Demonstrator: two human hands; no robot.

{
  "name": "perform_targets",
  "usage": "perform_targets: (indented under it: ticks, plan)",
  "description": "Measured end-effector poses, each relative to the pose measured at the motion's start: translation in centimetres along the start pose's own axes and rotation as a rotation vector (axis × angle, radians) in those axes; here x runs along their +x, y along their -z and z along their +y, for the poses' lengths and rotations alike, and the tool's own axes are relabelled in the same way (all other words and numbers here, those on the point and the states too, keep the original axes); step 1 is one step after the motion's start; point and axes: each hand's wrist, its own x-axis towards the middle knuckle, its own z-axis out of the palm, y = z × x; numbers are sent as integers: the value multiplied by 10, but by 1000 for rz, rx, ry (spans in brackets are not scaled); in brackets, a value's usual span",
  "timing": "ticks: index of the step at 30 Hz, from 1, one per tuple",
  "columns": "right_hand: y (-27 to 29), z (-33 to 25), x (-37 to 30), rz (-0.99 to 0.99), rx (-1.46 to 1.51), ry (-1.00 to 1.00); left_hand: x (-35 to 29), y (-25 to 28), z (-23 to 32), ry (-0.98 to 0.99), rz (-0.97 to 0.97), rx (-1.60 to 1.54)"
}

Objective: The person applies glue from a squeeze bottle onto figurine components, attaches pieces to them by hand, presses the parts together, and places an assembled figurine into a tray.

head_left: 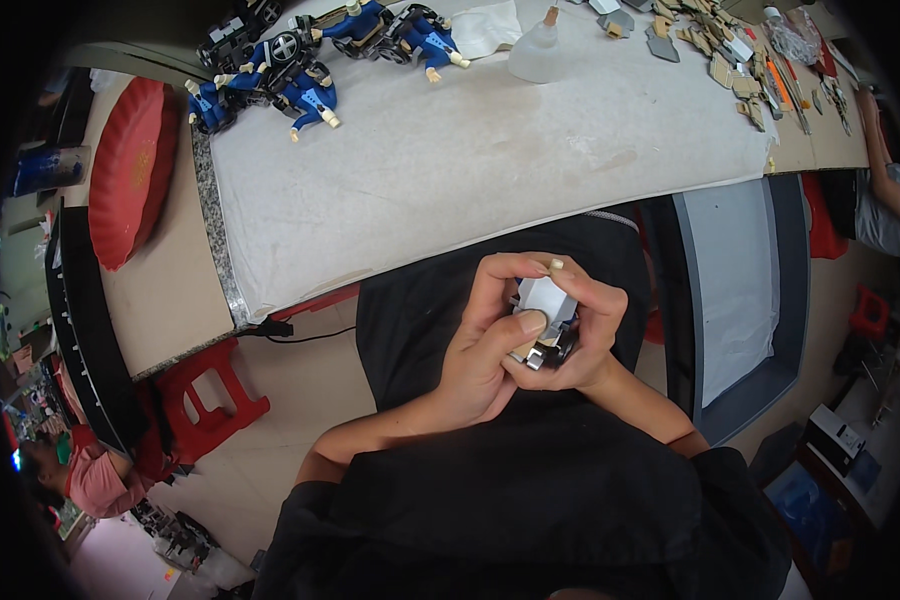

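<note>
We hold a small grey toy part between our left hand and right hand, fingers pinching it from both sides. It is at six o'clock from the desk; from it, blue-clad figures lie at eleven, a translucent bottle at twelve, tan pieces at one.

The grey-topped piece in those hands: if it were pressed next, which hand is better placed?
Probably the left hand: its thumb lies across the grey-topped piece, while the right hand curls around its right side.
</note>
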Motion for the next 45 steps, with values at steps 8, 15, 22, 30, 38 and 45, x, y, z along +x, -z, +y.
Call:
perform_targets:
  ticks: [8,15,22,30,38,45]
  plan:
    - [4,-1,0,-106,-29,-13,-2,9,-4,11,-16,-116]
    - [7,-10,7,-203,-242,-15,-3,18,-11,28,-26,-255]
    - [-2,-2,2,9,-76,6,-1,6,-2,62,24,-90]
    - [3,2,-1,22,31,-30,3,-2,2,78,-5,-4]
    - [7,-4,8,5,-74,78,2,1,-4,31,-68,-33]
    - [20,-2,7,54,-33,45,12,-17,1,35,-72,189]
